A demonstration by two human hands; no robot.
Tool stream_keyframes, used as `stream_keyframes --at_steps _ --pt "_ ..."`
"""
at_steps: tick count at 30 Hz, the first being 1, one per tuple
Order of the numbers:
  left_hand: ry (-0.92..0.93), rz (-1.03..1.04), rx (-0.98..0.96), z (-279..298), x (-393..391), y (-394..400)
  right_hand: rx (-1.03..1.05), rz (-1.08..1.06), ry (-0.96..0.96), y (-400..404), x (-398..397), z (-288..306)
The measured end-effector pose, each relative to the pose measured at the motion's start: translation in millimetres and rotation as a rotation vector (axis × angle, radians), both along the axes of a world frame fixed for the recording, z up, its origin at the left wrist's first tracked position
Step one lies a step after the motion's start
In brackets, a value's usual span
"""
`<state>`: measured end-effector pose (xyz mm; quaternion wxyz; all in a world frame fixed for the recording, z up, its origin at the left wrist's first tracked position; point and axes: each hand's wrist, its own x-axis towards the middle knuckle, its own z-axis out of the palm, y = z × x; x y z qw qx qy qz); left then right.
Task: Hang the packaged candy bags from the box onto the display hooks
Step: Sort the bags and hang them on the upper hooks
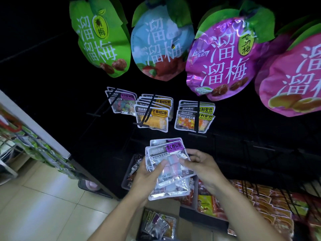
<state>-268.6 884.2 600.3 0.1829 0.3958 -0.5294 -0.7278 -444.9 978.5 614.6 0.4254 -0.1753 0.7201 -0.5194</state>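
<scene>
My left hand (147, 173) grips a small stack of silver candy bags with purple labels (166, 153) from below, thumb across the front. At the stack's right edge my right hand (199, 164) pinches the top bag. Just above hang three groups of small candy bags on black display hooks: a purple-labelled group (121, 101), a mango group (152, 115) and a jelly bean group (194, 117). A bare hook bar (196, 135) shows below the jelly bean bags. Under my arms stands the cardboard box (184, 223), with more bags (158, 225) inside.
Large plum snack bags hang overhead: green (102, 37), blue (161, 44), purple (224, 54), pink (293, 77). Trays of red and orange snack packs (260, 202) fill the low shelf on the right. A wire rack of green packs (34, 148) stands left, over tiled floor.
</scene>
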Motion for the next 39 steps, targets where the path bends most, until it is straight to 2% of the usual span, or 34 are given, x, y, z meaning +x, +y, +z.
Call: stream_keyframes --at_steps 6,9,13,21,27,30,33,35,39 --pt "-0.022 0.084 0.066 -10 11 -1 -0.080 -0.122 -0.073 11 -2 4" --pt "-0.018 0.124 0.062 -8 14 -2 -0.146 -0.080 -0.068 16 -6 12" --pt "-0.017 0.126 0.062 -9 17 -4 -0.230 0.032 -0.013 21 -5 27" --pt "-0.016 0.042 0.040 -10 10 1 -0.270 -0.082 -0.012 30 -1 24" --pt "-0.053 -0.067 0.044 -20 -2 15 -0.324 -0.441 0.023 70 -8 14" --pt "-0.038 -0.130 0.055 -22 -15 30 -0.357 -0.650 0.101 97 -12 22" --pt "-0.099 -0.234 0.052 -19 -28 48 -0.384 -0.757 0.181 124 -23 30" --pt "-0.088 -0.258 0.029 -16 -37 60 -0.370 -0.751 0.237 138 -37 35" --pt "-0.062 -0.241 -0.013 -8 -53 85 -0.365 -0.586 0.269 149 -63 45"
